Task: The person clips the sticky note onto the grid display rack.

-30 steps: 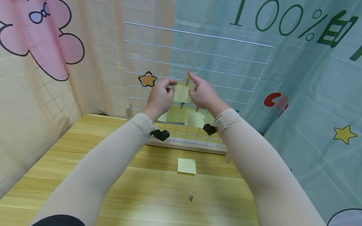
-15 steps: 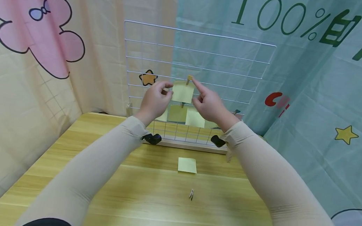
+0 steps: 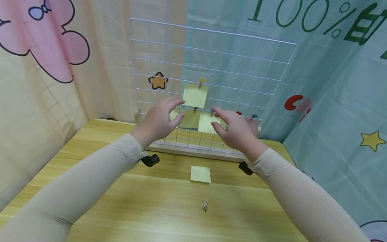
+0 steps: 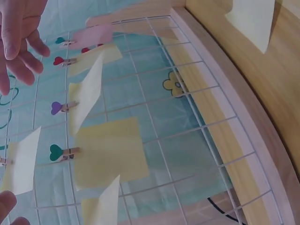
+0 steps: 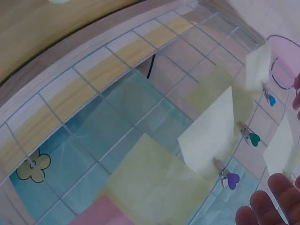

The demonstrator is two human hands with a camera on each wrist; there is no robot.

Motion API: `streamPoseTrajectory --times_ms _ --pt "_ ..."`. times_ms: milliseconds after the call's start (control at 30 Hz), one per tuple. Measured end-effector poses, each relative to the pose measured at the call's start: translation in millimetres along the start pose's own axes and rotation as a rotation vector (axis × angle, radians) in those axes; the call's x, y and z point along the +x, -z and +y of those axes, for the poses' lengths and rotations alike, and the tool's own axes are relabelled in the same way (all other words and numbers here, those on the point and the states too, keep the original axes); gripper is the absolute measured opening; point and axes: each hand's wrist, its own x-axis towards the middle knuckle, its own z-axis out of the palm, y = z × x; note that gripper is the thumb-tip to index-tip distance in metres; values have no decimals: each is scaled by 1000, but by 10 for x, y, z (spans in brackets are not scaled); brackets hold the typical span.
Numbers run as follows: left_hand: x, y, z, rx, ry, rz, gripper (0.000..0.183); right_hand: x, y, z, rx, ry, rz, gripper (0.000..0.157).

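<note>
A yellow sticky note [image 3: 195, 96] hangs on the white wire grid [image 3: 238, 56], under a clothespin with a yellow heart [image 3: 202, 80]. My left hand [image 3: 157, 119] is just left of and below this note, fingers and thumb spread, holding nothing. To the lower right, my right hand [image 3: 237, 131] also has its thumb apart from its fingers and nothing in it. Below hangs a row of notes; the left wrist view shows clothespins there with a green heart [image 4: 56, 152], a purple heart [image 4: 56, 108] and a red heart [image 4: 58, 61]. A pink note [image 4: 93, 35] hangs at that row's end.
A loose yellow sticky note [image 3: 201, 174] lies on the wooden table [image 3: 153, 212] before the grid's wooden base [image 3: 194, 152]. Nearer to me lies a small clothespin [image 3: 205, 206]. Printed curtains [image 3: 342, 109] surround the table.
Both hands have drawn back from the upper note and down, and moved farther apart. The right index finger has left the yellow-heart clothespin. The note stays hanging on the grid.
</note>
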Motion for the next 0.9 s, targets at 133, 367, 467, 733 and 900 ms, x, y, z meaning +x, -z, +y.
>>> streamPoseTrajectory --times_ms 133,367,467,733,900 --pt "-124 -4 2 98 -31 -44 57 -125 -40 43 -97 41 -4 59" --pt "-287 -55 13 236 -29 -144 73 -300 -130 95 -232 59 -52 65" --pt "-351 -72 37 259 2 -184 79 -367 -178 102 -250 54 -75 68" --pt "-515 -140 113 335 39 -297 87 -536 -321 118 -266 28 -127 72" --pt "-600 -186 131 341 41 -332 88 -620 -391 113 -282 31 -135 74"
